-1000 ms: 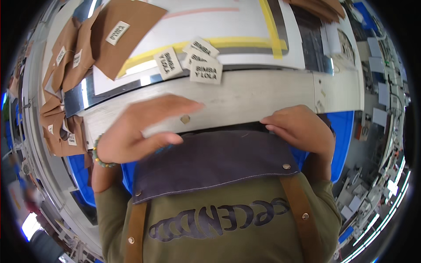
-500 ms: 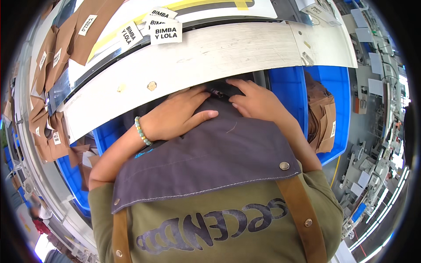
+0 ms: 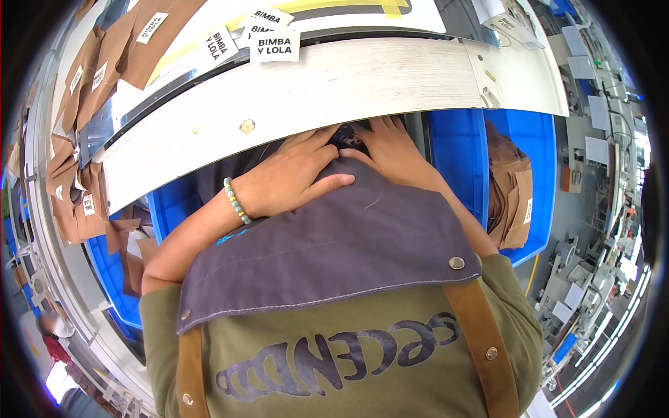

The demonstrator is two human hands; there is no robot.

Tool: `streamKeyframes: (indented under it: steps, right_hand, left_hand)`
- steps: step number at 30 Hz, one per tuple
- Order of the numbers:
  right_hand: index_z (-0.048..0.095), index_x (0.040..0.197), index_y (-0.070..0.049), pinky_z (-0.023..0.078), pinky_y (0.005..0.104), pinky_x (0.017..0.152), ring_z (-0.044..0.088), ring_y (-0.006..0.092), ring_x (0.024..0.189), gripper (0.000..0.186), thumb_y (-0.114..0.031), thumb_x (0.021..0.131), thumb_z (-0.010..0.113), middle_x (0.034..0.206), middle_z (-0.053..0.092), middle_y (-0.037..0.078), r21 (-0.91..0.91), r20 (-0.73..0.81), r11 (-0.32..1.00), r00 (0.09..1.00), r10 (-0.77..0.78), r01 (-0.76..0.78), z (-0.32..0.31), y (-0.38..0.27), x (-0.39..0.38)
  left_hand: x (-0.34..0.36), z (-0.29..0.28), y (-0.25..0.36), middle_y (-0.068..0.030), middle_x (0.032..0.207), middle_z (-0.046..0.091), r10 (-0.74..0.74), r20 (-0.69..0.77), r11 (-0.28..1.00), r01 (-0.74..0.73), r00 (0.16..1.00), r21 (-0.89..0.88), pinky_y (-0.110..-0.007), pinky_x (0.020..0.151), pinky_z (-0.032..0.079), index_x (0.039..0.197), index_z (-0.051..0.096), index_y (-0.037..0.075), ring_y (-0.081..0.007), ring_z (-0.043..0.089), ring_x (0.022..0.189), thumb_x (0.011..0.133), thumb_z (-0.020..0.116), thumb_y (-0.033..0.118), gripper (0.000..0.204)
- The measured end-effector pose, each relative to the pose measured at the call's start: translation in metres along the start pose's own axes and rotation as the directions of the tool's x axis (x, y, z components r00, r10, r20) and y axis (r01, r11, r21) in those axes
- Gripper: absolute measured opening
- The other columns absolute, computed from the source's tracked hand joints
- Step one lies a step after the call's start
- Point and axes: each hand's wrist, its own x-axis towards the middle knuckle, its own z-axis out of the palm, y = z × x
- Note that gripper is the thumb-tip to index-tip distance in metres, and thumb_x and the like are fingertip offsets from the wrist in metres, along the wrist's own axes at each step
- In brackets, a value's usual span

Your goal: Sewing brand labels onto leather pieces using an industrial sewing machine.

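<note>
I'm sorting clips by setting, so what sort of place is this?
Probably a garment or bag-making workshop: flat brown pieces bearing white labels lie on the worktable, loose labels lie nearby, and a blue bin at right holds more brown pieces.

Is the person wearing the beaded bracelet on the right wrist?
No, the beaded bracelet sits just behind the left hand.

Site: factory workshop, apparently for soft goods. Evidence: long white worktable [image 3: 390, 80] carrying brown cut pieces [image 3: 115, 66] with white labels attached; loose printed labels [image 3: 274, 49] near its front edge; blue plastic bins [image 3: 456, 153] below, one holding stacked brown pieces [image 3: 514, 198]. Wearer in grey work apron [image 3: 320, 258]. Right margin: equipment-laden benches [image 3: 578, 275], rows of tube lights [image 3: 613, 359]. Fine detail there unresolved.
</note>
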Motion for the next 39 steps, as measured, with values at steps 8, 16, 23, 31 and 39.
streamKeyframes:
  steps: [8, 16, 23, 31, 39]
  right_hand:
    - [0.066, 0.146, -0.001, 0.034, 0.0615, 0.123, 0.042, 0.0463, 0.149, 0.076, -0.066, 0.107, 0.057, 0.155, 0.046, 0.029, 0.013, -0.006, 1.000, 1.000, -0.010, 0.010, 0.009, 0.001, 0.005]
    - [0.064, 0.148, -0.001, 0.034, 0.0617, 0.124, 0.043, 0.0475, 0.148, 0.076, -0.065, 0.107, 0.059, 0.155, 0.046, 0.029, -0.031, 0.009, 0.999, 1.000, -0.016, 0.016, 0.006, 0.001, 0.006]
    - [0.064, 0.150, -0.004, 0.039, 0.0559, 0.123, 0.049, 0.0480, 0.145, 0.067, -0.056, 0.109, 0.061, 0.158, 0.046, 0.029, 0.088, 0.103, 0.995, 0.993, -0.060, 0.051, -0.033, -0.005, 0.007]
    - [0.080, 0.121, 0.000, 0.053, 0.0548, 0.111, 0.071, 0.0414, 0.130, 0.033, -0.024, 0.112, 0.059, 0.133, 0.078, 0.018, 0.800, -0.491, -0.143, 0.498, -0.715, 0.582, -0.178, -0.044, 0.033]
    - [0.080, 0.107, -0.003, 0.049, 0.0543, 0.109, 0.071, 0.0271, 0.092, 0.053, -0.054, 0.107, 0.068, 0.104, 0.076, 0.007, 0.895, -0.418, -0.340, 0.273, -0.867, 0.291, -0.188, -0.053, 0.073]
  left_hand:
    - [0.001, 0.006, -0.004, -0.0315, 0.162, 0.043, -0.004, -0.055, 0.997, -0.001, 0.998, -0.083, -0.054, 0.128, 0.032, 0.130, 0.069, -0.004, -0.0455, 0.039, 0.152, 0.113, 0.054, 0.052, 0.060]
    - [0.001, 0.004, -0.009, -0.0267, 0.136, 0.059, -0.008, -0.078, 0.996, 0.001, 0.997, -0.089, -0.053, 0.114, 0.046, 0.123, 0.072, -0.005, -0.0439, 0.058, 0.127, 0.112, 0.056, 0.052, 0.060]
    - [-0.001, 0.005, -0.021, -0.0275, 0.136, 0.060, 0.048, -0.100, 0.991, -0.060, 0.994, -0.121, -0.050, 0.109, 0.050, 0.127, 0.070, -0.007, -0.0427, 0.061, 0.123, 0.112, 0.059, 0.048, 0.058]
    - [-0.040, -0.093, -0.019, -0.0214, 0.162, 0.058, 0.227, 0.062, 0.785, -0.145, 0.972, -0.602, -0.047, 0.125, 0.041, 0.151, 0.062, -0.003, -0.0392, 0.055, 0.150, 0.109, 0.060, 0.012, 0.045]
    - [-0.061, -0.154, -0.054, -0.0154, 0.146, 0.071, -0.256, -0.554, 0.963, 0.260, 0.792, -0.074, -0.043, 0.108, 0.056, 0.135, 0.072, 0.001, -0.0364, 0.069, 0.129, 0.099, 0.076, 0.008, 0.037]
